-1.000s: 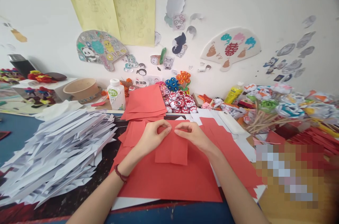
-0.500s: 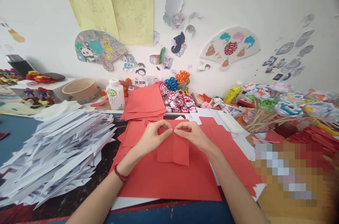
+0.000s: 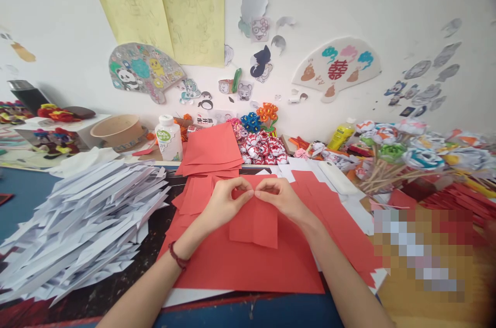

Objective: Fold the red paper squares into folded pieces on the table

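Observation:
A small piece of red paper [image 3: 253, 227] with a crease down its middle hangs between my two hands. My left hand [image 3: 228, 199] pinches its upper edge between thumb and forefinger, left of the crease. On the other side my right hand [image 3: 281, 198] pinches the same edge, and the fingertips of both hands nearly meet at the crease. Beneath lies a large red sheet [image 3: 248, 271] on top of white paper. Smaller red pieces [image 3: 196, 196] lie beside my left hand, partly hidden by it.
A big heap of folded white paper strips [image 3: 93, 219] covers the left side. Behind stand a stack of red paper [image 3: 211, 147], a white bottle [image 3: 169, 138] and red-and-white paper flowers [image 3: 263, 150]. More red sheets [image 3: 337, 219] lie at right, near paper flowers on sticks [image 3: 387, 162].
The lower edge of the small red paper has dropped slightly toward me, most at its right corner. Both hands keep their pinch in nearly the same place.

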Demonstrator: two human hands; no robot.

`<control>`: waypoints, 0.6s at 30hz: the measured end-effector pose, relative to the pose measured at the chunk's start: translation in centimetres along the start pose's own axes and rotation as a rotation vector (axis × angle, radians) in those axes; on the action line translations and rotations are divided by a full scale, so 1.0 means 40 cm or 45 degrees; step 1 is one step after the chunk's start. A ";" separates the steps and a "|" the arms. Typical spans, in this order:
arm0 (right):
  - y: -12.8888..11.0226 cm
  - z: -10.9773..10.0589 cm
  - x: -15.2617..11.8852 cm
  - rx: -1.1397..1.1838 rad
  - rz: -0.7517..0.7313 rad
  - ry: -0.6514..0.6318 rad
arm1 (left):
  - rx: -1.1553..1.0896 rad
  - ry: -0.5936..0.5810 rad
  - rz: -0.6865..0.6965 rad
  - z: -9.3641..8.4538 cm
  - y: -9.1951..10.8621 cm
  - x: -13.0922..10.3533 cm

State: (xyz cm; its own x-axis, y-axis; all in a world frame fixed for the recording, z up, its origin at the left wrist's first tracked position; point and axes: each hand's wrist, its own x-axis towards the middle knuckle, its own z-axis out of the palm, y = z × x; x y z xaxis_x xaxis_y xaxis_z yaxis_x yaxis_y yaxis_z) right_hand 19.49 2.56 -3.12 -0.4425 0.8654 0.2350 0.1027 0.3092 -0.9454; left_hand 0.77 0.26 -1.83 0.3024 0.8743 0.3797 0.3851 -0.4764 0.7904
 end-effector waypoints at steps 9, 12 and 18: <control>-0.001 0.001 0.000 0.060 -0.007 0.059 | -0.041 0.110 -0.014 0.001 0.001 -0.001; -0.003 -0.004 0.000 0.078 0.006 0.099 | -0.062 0.116 -0.074 -0.008 -0.012 0.006; 0.008 -0.013 0.000 0.136 0.091 0.186 | -0.311 0.083 -0.310 -0.015 -0.030 0.012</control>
State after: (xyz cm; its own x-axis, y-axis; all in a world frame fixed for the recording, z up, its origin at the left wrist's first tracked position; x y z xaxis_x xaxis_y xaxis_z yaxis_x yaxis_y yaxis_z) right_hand 20.01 2.87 -3.32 -0.3029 0.9340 0.1895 0.0306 0.2083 -0.9776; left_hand -0.07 1.28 -2.30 0.1681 0.9674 0.1893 0.2167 -0.2236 0.9503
